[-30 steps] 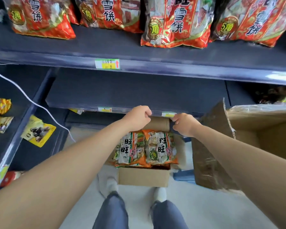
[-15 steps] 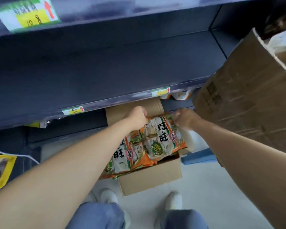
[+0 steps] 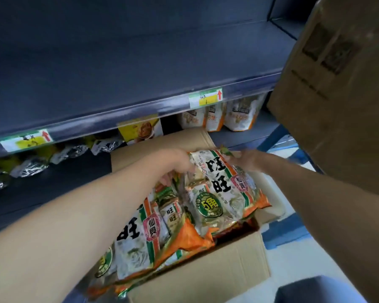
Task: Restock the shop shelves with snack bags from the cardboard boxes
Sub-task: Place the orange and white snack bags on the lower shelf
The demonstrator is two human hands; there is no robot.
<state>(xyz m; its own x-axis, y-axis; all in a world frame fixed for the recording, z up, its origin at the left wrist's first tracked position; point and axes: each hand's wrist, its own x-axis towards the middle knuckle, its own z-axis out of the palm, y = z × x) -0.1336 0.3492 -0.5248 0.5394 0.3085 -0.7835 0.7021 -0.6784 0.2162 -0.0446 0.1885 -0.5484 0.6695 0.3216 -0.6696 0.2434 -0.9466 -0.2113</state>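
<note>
the top snack bag lies tilted in the open cardboard box, overlapping a second bag at its 7 o'clock. the left hand curls its fingers over the top bag's 11 o'clock edge. the right hand pinches its 1 o'clock corner. a dark shelf runs at 12 o'clock, with a larger carton at 2 o'clock.

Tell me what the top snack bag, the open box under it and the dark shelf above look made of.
Snack bag: likely thin plastic film, glossy; it crinkles and catches light.
Box: brown cardboard, matte, with a creased, folded flap.
Shelf: probably painted metal, dark blue-grey and smooth with a dull sheen, though the look alone does not settle it.
</note>
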